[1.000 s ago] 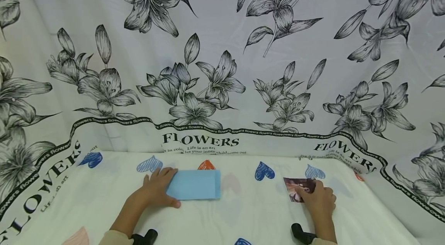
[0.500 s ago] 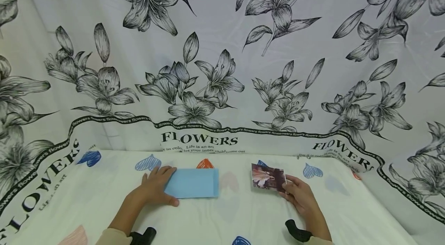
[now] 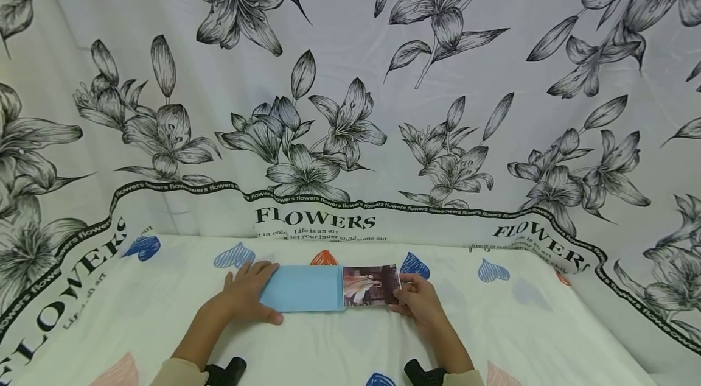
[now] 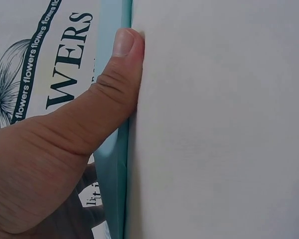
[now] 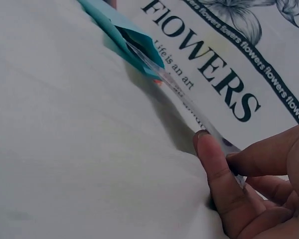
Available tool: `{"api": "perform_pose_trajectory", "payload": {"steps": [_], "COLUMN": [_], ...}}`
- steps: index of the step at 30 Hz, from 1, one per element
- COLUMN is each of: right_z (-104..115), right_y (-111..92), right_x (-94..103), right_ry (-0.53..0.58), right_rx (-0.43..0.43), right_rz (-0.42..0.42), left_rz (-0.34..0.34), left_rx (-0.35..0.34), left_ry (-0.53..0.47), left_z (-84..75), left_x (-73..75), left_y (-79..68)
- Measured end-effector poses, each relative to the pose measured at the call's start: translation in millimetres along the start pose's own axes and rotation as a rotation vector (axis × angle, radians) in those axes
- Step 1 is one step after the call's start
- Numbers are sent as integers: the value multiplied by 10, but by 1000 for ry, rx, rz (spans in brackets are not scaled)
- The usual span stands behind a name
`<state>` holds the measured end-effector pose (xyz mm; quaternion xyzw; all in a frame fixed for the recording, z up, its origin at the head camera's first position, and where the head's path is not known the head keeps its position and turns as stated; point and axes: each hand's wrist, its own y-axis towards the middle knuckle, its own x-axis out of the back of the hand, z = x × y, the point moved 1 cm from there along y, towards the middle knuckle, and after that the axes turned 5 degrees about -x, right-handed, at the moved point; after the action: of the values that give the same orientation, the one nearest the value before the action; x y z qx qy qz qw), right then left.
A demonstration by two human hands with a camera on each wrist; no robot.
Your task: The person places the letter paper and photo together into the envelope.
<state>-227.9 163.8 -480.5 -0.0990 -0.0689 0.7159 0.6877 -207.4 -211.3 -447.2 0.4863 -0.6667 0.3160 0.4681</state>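
A light blue envelope (image 3: 302,288) lies on the heart-printed cloth in the head view. My left hand (image 3: 246,293) grips its left end, thumb along the near edge and fingers toward the far edge. In the left wrist view the thumb (image 4: 122,64) presses against the envelope's edge (image 4: 123,174). My right hand (image 3: 418,299) pinches the right end of a photo (image 3: 366,286) showing a pink and white figure on a dark background. Seen from the right wrist, the photo (image 5: 177,87) is nearly edge-on, its far end inside the envelope's gaping mouth (image 5: 144,52).
White cloth with printed hearts (image 3: 328,349) covers the work surface. Behind it hangs a white curtain (image 3: 350,21) with black flower drawings and lettering. Black wrist devices (image 3: 227,372) sit by both beige sleeves.
My right hand has lifted the photo and carried it left, bringing its left end into the envelope's right-hand opening. The left hand and the envelope have stayed in place.
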Motion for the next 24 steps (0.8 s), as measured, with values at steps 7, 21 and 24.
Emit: {"api": "perform_pose_trajectory", "payload": {"steps": [7,21,24], "right_z": [-6,-22,-25], "right_y": [0,-56,-64], "right_x": [-65,-341,-409], "right_ry": [-18,-17,-27], "right_rx": [0,27,26], "right_rz": [-3,-45,-46], "left_rz": [-5,-1,0], "left_rx": [-1,1,5], "left_ry": [3,6,2], "left_z": [19,18,18], "left_x": [-10,-16,-16], "left_y": [0,19,18]}}
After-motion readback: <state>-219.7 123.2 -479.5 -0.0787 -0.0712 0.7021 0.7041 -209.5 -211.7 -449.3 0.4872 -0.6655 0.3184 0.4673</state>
